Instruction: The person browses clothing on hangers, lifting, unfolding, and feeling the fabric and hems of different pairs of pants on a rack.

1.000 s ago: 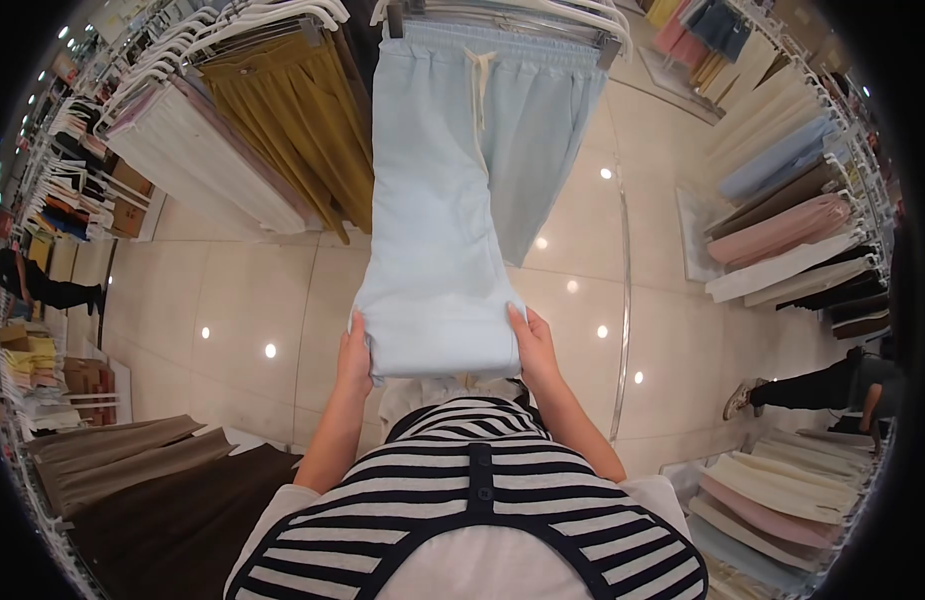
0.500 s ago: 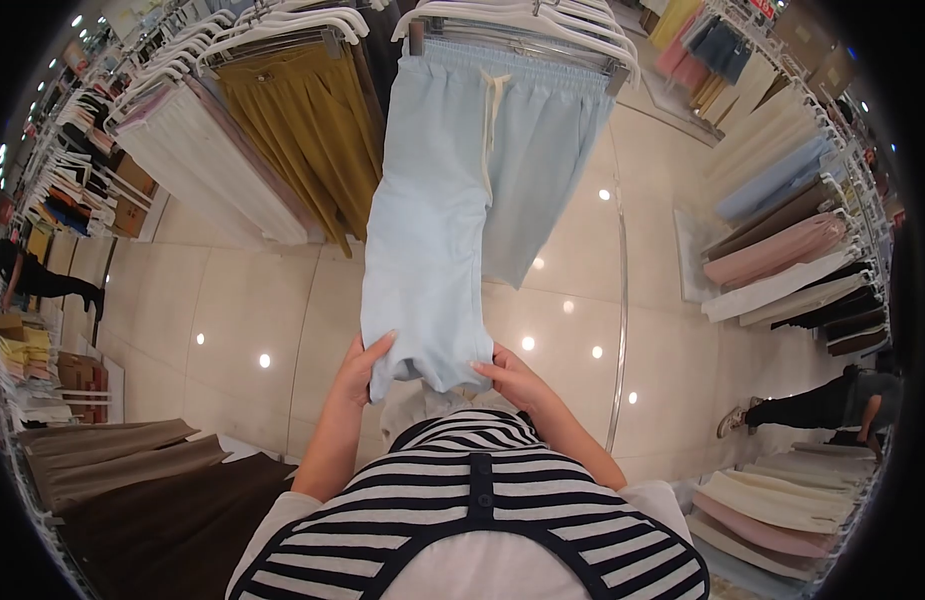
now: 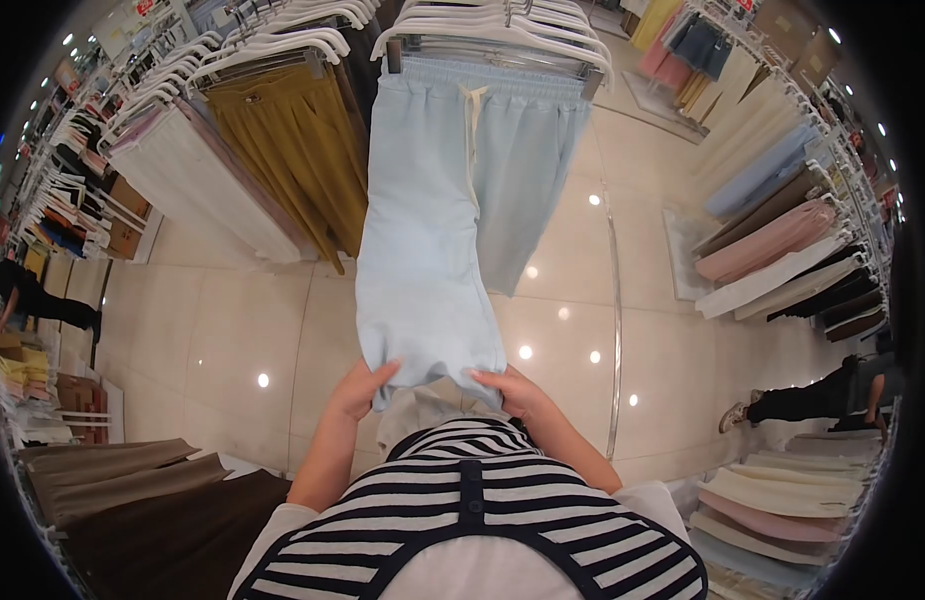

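Note:
Light blue trousers point(image 3: 422, 250) with a cream drawstring point(image 3: 472, 140) hang by the waistband from a white clip hanger point(image 3: 492, 30). One trouser leg is drawn toward me, while the other hangs down behind it. My left hand point(image 3: 362, 388) is closed on the left side of the hem, thumb on top. At the hem's right side, my right hand point(image 3: 507, 388) grips the cloth in the same way. Between the two hands the hem sags in folds.
Mustard trousers point(image 3: 287, 150) and white trousers point(image 3: 197, 180) hang to the left. Brown garments point(image 3: 182, 520) lie lower left. Racks of garments point(image 3: 767, 240) line the right side. One person point(image 3: 812, 400) stands at the right, another point(image 3: 37, 300) at the far left.
Both hands have lowered slightly toward my body with the hem. Its once flat, smooth end is now bunched, and my thumbs have come over its top.

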Demonstrator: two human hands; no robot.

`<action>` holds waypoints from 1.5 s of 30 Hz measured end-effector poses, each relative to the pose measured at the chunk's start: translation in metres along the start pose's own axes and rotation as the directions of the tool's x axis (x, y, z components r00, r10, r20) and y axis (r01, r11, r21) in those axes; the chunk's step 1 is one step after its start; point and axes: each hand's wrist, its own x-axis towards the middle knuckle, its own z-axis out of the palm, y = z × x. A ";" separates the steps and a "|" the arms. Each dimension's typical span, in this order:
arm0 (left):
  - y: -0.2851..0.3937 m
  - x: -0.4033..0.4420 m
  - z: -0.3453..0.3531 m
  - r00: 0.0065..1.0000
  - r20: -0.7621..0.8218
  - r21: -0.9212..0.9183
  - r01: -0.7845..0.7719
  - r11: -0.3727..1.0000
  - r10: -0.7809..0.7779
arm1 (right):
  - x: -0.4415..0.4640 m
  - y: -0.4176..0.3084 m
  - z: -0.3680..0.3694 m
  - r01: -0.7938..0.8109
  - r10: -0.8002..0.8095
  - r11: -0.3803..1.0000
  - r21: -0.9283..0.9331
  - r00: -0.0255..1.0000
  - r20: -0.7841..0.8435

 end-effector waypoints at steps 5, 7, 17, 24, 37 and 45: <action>0.000 -0.010 0.008 0.988 0.077 0.384 0.093 0.919 -0.132 | -0.003 -0.004 -0.016 0.048 -0.040 0.993 0.109 0.996 -0.074; 0.003 -0.011 0.013 1.000 -0.007 0.099 0.002 0.995 -0.001 | -0.004 -0.005 -0.015 0.042 -0.023 0.986 0.161 0.993 -0.117; 0.010 -0.015 0.013 0.992 0.117 0.304 -0.078 0.950 0.045 | -0.006 -0.010 0.009 -0.001 0.012 0.962 -0.273 0.999 0.039; 0.003 -0.007 0.008 0.996 -0.077 0.085 0.044 0.995 -0.038 | -0.008 -0.016 0.008 0.093 -0.088 0.994 0.055 0.992 -0.086; -0.029 -0.001 0.022 0.959 0.254 0.224 0.069 0.972 -0.127 | -0.002 -0.015 0.001 0.217 -0.222 0.920 0.325 0.975 -0.021; -0.006 0.003 0.037 0.995 0.079 -0.033 -0.053 0.998 0.055 | -0.002 -0.018 0.019 0.148 -0.099 0.938 -0.313 0.981 0.168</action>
